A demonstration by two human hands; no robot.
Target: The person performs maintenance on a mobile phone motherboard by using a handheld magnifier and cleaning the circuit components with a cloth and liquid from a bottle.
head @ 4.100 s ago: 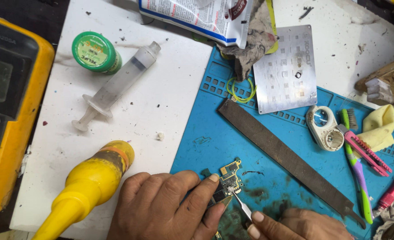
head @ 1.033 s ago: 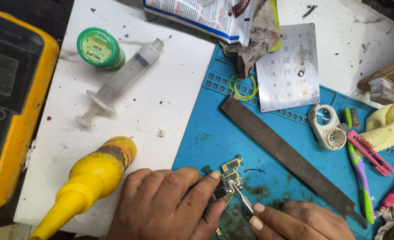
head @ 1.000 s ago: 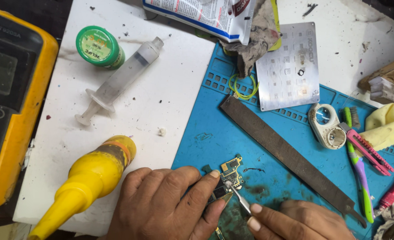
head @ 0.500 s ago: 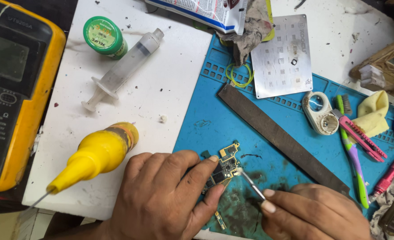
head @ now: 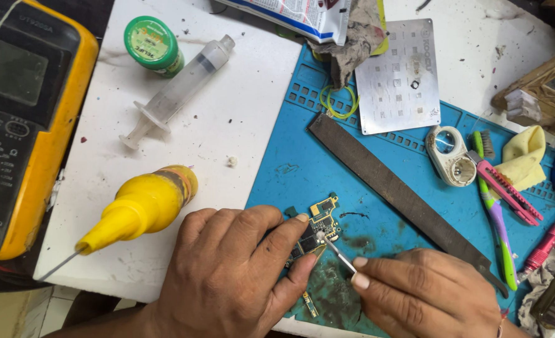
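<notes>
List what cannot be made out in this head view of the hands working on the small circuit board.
- Small green circuit board: lower part hidden under left hand.
- Thin metal tool: grip hidden inside right hand.
- Board components: too small.
- Yellow-cased black multimeter: cut off by left edge.

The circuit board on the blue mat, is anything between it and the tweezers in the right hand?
Nothing visible. The tweezers in the right hand already have their tip on the circuit board, which the left hand pins against the blue mat. The long metal file lies apart, further back on the mat.
</notes>
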